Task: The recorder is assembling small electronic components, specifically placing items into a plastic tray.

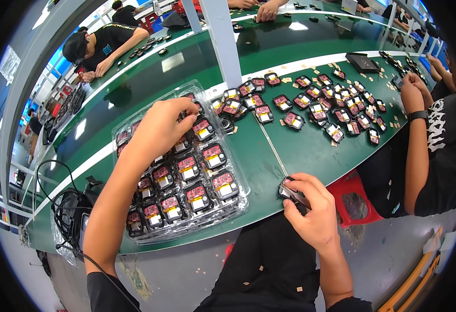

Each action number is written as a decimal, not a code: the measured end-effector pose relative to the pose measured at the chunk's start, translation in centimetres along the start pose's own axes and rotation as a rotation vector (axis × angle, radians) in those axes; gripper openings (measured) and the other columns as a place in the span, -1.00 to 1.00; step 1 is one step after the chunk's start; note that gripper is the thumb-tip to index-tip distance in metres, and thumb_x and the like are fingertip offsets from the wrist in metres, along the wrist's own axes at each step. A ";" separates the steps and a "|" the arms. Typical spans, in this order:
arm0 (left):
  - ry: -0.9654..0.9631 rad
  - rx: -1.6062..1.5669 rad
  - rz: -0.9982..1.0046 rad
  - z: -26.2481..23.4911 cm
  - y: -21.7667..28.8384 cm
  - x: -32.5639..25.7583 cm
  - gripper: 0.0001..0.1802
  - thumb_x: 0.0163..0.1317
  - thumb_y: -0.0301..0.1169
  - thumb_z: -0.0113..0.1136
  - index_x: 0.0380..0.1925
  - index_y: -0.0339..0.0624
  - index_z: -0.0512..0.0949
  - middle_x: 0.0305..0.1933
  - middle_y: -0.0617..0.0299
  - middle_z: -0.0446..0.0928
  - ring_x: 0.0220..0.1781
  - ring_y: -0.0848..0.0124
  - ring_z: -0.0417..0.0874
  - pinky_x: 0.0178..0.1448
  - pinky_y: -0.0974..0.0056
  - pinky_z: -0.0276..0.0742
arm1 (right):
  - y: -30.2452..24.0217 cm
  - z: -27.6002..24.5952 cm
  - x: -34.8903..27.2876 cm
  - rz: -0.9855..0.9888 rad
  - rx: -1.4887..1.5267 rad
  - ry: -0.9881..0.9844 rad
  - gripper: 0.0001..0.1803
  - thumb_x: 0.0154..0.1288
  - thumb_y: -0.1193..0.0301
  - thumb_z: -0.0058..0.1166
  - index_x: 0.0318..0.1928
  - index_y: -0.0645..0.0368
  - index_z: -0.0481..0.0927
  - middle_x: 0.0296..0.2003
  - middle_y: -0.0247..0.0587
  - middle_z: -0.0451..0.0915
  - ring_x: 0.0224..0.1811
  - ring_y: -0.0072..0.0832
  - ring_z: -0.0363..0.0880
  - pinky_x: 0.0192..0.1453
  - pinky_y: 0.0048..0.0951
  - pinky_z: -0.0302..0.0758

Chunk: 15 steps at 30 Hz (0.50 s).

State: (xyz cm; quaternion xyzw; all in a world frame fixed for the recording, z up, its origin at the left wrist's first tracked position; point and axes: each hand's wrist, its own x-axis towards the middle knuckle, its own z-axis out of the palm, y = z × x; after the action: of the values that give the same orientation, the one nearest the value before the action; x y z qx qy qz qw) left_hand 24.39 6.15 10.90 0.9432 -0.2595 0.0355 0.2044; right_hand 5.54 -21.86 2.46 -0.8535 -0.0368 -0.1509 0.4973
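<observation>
left hand [160,130]: reaches over the clear plastic blister tray [238,200], fingers [189,120] curled down onto a small black square module with red-and-yellow top [203,129] in the tray's far row; tips touch it, can't tell if it is gripped
right hand [311,208]: at the near edge of the green table [290,151], fingers closed around a small black-and-silver module [289,190], pinched between thumb and forefinger
tray: sits on table in front of the person, left of centre, compartments mostly filled with the same black modules, one per pocket
loose modules [316,106]: many of the same black square pieces scattered on table, upper right, well apart from both hands
white line [272,145]: runs across table between tray and held module
grey post [223,41]: upright, behind tray
red stool [355,203]: below table edge, right of the right hand
neighbour's arm with black wristwatch [418,117]: far right, at table
black cables [69,208]: left end of table
</observation>
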 end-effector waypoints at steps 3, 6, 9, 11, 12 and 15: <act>-0.009 0.001 0.030 -0.2 0.0 0.2 -0.81 0.28 -0.50 0.29 -0.13 -0.35 0.69 0.07 -0.07 0.71 0.01 0.06 0.75 0.15 0.13 0.63 | 0.2 0.1 0.0 -0.008 -0.006 0.003 -0.67 0.14 0.58 0.33 -0.04 0.33 0.69 0.04 0.02 0.66 -0.13 -0.19 0.80 -0.03 -0.31 0.75; -0.002 -0.001 0.042 -0.1 -0.4 0.0 -0.82 0.25 -0.53 0.30 -0.16 -0.35 0.69 -0.01 -0.04 0.72 -0.01 0.07 0.75 0.13 0.14 0.62 | 0.1 0.1 0.0 -0.010 -0.008 0.004 -0.67 0.14 0.57 0.33 -0.04 0.33 0.69 0.04 0.02 0.66 -0.13 -0.19 0.80 -0.03 -0.31 0.75; 0.031 0.010 0.056 0.0 -0.5 0.0 -0.83 0.23 -0.52 0.31 -0.20 -0.36 0.68 -0.09 -0.05 0.72 -0.07 0.06 0.74 0.09 0.12 0.62 | -0.1 0.1 0.0 0.002 -0.006 0.005 -0.67 0.14 0.57 0.33 -0.04 0.33 0.69 0.04 0.02 0.66 -0.13 -0.18 0.80 -0.03 -0.31 0.75; 0.060 0.056 0.069 0.4 -0.4 0.0 -0.85 0.22 -0.51 0.31 -0.23 -0.35 0.68 -0.12 -0.04 0.72 -0.09 0.05 0.73 0.06 0.11 0.62 | -0.1 0.0 0.0 0.004 0.000 0.005 -0.67 0.14 0.57 0.32 -0.04 0.33 0.69 0.04 0.01 0.66 -0.13 -0.18 0.80 -0.03 -0.31 0.75; 0.088 0.101 0.082 0.6 -0.3 0.0 -0.86 0.21 -0.50 0.32 -0.26 -0.35 0.68 -0.16 -0.04 0.71 -0.12 0.03 0.73 0.04 0.10 0.62 | 0.0 0.1 0.0 -0.001 0.001 0.008 -0.67 0.14 0.57 0.33 -0.04 0.32 0.69 0.04 0.01 0.66 -0.13 -0.18 0.80 -0.03 -0.31 0.75; 0.082 0.147 0.049 0.7 0.0 -0.1 -0.87 0.19 -0.48 0.32 -0.29 -0.32 0.68 -0.23 -0.02 0.70 -0.15 0.01 0.71 -0.01 0.08 0.60 | 0.2 0.1 0.0 -0.006 -0.003 0.014 -0.67 0.14 0.57 0.33 -0.04 0.32 0.69 0.04 0.01 0.67 -0.14 -0.18 0.80 -0.03 -0.31 0.75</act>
State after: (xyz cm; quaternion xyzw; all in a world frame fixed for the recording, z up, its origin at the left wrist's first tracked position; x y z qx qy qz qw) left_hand 24.29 5.88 10.27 0.9468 -0.2705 0.0981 0.1442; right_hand 5.56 -21.84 2.22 -0.8532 -0.0358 -0.1586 0.4956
